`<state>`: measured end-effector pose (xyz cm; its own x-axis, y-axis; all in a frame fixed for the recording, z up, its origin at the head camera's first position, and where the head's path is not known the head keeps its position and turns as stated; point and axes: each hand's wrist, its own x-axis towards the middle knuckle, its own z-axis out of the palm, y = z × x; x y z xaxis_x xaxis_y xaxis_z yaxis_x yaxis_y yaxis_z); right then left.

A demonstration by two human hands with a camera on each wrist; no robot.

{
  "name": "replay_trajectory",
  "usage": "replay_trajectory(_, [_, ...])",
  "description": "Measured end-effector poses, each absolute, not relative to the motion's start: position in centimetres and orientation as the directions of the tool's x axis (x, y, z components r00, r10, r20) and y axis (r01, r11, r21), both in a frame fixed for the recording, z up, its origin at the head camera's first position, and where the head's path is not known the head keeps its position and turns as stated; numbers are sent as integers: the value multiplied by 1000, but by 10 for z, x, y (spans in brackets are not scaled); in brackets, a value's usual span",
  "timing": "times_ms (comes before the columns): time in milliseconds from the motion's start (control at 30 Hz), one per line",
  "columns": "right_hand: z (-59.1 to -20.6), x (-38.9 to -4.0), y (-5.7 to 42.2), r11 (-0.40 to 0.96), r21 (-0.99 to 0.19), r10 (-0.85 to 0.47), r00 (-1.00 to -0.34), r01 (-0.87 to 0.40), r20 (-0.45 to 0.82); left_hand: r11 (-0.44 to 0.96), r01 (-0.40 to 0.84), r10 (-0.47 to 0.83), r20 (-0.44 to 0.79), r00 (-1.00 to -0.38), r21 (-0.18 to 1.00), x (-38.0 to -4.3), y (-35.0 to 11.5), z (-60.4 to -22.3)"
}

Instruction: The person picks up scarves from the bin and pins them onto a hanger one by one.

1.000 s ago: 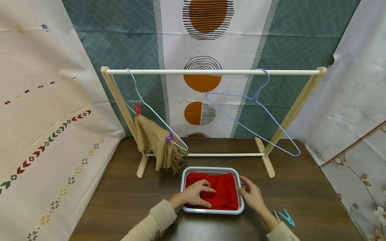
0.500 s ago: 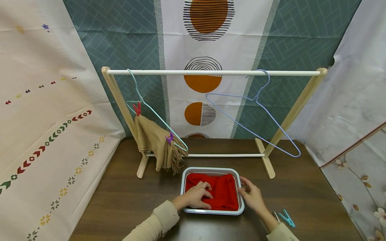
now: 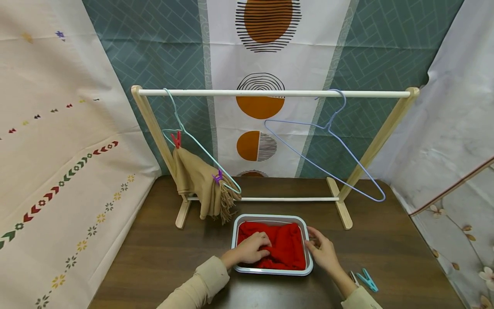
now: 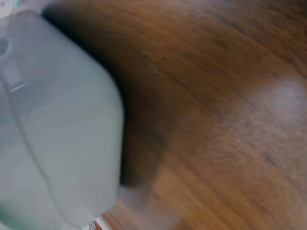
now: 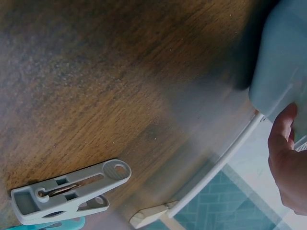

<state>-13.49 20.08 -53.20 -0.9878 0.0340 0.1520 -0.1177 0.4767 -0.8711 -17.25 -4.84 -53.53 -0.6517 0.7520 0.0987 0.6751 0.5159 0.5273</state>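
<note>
A grey plastic basin (image 3: pixel 271 272) stands on the table in the head view, with a folded red cloth (image 3: pixel 289 246) lying inside. My left hand (image 3: pixel 248 249) reaches over its left side, and the curled fingers and thumb grip a bunched part of the cloth; the fingertips are partly hidden in it. At the basin's right wall rests my right hand (image 3: pixel 321 251), its thumb and fingers touching the outside near the rim. The right wrist view shows that thumb (image 5: pixel 283 127) against the basin's side (image 5: pixel 280 62). Only the basin's outer wall (image 4: pixel 72 120) and the table show in the left wrist view.
Behind the basin stands a wooden rack (image 3: pixel 247 92). A beige fringed scarf (image 3: pixel 197 178) hangs from its mint hanger (image 3: pixel 204 148), held by red and purple clips. A blue hanger (image 3: pixel 308 159) hangs bare at right. Blue (image 3: pixel 366 280) and grey clothespins (image 5: pixel 72 191) lie at front right.
My left hand's fingers have drawn together in the red cloth, which is now bunched up and ridged beside the thumb. The right hand stays at the basin's wall.
</note>
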Motion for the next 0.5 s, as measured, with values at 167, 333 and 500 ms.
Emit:
replay_trajectory(167, [-533, -135, 201, 479, -870, 38, -988, -115, 151, 482, 633, 688, 186, -701, 606, -180, -50, -522])
replay_trajectory(333, [-532, -134, 200, 478, -871, 42, -988, -112, 150, 528, 573, 617, 181, -766, 627, -184, -48, -513])
replay_trajectory(500, [-531, -134, 200, 475, -873, 37, -988, -112, 147, 553, 523, 588, 141, -796, 649, -185, -45, -519])
